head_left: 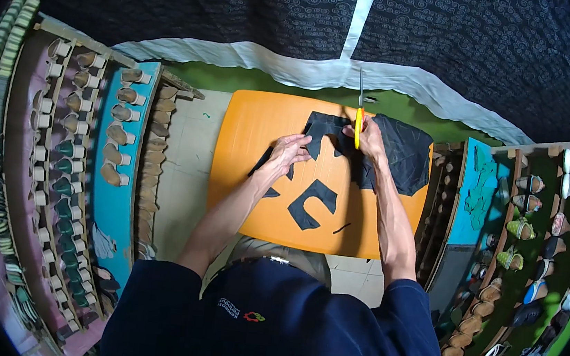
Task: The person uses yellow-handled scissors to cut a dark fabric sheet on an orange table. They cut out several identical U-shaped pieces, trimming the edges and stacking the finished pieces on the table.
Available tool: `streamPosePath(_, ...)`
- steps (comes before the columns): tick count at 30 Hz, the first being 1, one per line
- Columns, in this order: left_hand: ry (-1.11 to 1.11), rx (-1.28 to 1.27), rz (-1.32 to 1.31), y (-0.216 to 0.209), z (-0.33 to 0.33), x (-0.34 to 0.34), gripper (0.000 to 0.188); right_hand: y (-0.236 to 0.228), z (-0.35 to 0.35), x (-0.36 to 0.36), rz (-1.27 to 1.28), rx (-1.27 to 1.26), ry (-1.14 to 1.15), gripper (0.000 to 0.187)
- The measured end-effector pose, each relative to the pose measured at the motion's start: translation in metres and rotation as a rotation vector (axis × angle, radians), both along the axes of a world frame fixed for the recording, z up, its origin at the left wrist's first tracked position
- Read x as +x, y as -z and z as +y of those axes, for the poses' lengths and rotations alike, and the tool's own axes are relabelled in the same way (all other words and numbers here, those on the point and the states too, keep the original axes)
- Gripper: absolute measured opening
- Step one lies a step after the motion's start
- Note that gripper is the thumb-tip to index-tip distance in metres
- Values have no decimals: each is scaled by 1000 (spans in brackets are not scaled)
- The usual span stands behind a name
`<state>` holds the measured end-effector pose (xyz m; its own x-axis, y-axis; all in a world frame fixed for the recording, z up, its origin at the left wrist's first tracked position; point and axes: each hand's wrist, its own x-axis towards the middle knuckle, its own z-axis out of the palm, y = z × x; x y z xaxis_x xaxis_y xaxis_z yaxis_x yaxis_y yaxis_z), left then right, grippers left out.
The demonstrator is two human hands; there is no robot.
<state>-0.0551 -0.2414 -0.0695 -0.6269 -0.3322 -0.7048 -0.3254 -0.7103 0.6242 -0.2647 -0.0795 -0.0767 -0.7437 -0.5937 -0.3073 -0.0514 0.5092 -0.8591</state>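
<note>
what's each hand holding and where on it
The right hand holds scissors by the yellow handles. The left hand grips the black fabric at its cut left edge, on the orange table.

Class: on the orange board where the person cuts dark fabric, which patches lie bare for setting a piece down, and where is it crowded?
Bare: the orange board's left strip, left of the left hand, and its near edge below the cut dark piece. Crowded: the far right, where the right hand works yellow-handled scissors over the dark fabric sheet.
</note>
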Motion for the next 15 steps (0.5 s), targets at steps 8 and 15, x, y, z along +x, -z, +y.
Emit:
streamPosePath(8, 301, -1076, -274, 49, -12, -35, 54, 3, -18, -1, 187, 393, 133, 63)
streamPosePath(15, 609, -1450, -25, 20, -14, -76, 59, 42, 5, 9, 167, 205, 220, 38)
